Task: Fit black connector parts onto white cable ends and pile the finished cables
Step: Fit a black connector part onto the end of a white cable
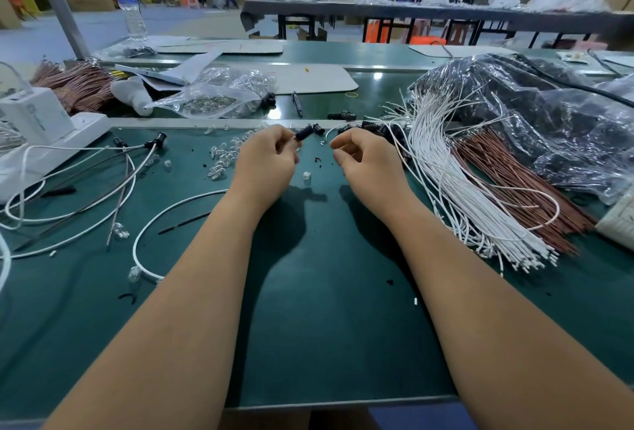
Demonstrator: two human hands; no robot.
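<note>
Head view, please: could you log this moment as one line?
left hand: pinches black connector part | right hand: pinches white cable end | parts apart, not yet fitted | white cable bundle: at right

Black connector part (pixel 304 134) sticking out tilted above the green mat, white cable end (pixel 331 134) curving just beside it (apart), loose white cables (pixel 456 189) fanning out at right

Bare green bench (pixel 326 326) lies open near the front edge. White cables (pixel 456 196) crowd the right; looped cables (pixel 68 217) and clear caps (pixel 223 158) clutter the left.
</note>
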